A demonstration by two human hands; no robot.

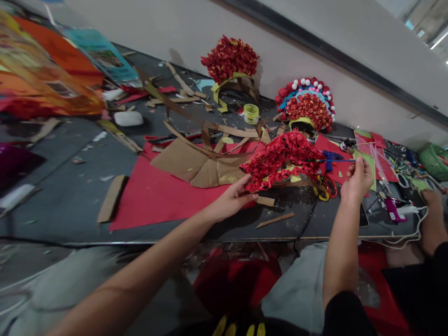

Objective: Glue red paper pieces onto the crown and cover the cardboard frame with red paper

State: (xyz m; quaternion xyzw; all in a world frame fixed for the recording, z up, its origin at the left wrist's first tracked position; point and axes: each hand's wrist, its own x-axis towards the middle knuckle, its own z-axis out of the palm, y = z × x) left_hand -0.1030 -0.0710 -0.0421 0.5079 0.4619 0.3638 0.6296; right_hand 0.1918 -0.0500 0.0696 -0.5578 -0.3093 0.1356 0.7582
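Note:
In my left hand (234,199) is the lower left end of a red ruffled headpiece (280,156), gripped between thumb and fingers. The headpiece is crescent-shaped, with dark specks and a yellowish inner edge. My right hand (357,179) pinches the right end of a thin blue brush (338,160), whose dark tip reaches the headpiece's right side. Under and beside the headpiece lie a cut piece of brown cardboard (189,161) and a large red sheet (143,200). Scissors with yellow and red handles (326,187) rest just below the brush.
Two decorated headpieces (229,58) (310,105) stand by the wall. A yellow-green jar (251,114), cardboard strips and a blue glue gun (331,159) lie around. A co-worker's hand (433,203) is at the far right, near a green basket (434,161).

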